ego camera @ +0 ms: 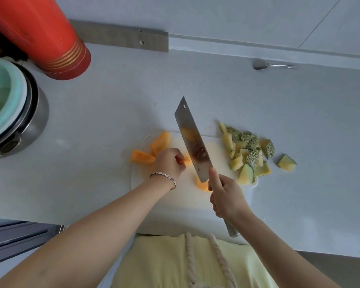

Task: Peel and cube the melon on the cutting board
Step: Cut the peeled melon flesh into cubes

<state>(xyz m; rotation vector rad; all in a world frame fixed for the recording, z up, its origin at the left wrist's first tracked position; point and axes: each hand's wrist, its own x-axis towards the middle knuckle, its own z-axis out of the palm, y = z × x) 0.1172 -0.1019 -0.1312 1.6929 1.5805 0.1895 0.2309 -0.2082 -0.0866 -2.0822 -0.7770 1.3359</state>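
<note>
Melon flesh (160, 142), peeled and orange, lies in strips at the far left corner of the white cutting board (185, 202), one strip (142, 157) reaching over the board's left edge. A smaller orange piece (187, 161) sits mid-board, pinched by the curled fingers of the left grip (168, 163), a bare hand with a beaded bracelet (163, 176) at the wrist. Just to its right the cleaver (192, 140) stands over the board, broad blade tilted, tip pointing away from the person; whether its edge touches the fruit cannot be told. The right grip (227, 196) is clamped round the cleaver's steel handle, forefinger stretched up along the heel of the blade. Another orange chunk (203, 185) lies on the board beside that heel. On the board's right side is a heap of rind pieces (247, 150), green and netted with pale flesh, and one rind piece (286, 162) lies apart on the grey desk (92, 132). Farther off on the desk, a red flask (50, 38) stands at the far left with a steel pot (35, 121) next to it, and a metal spoon (274, 65) lies by the wall
</note>
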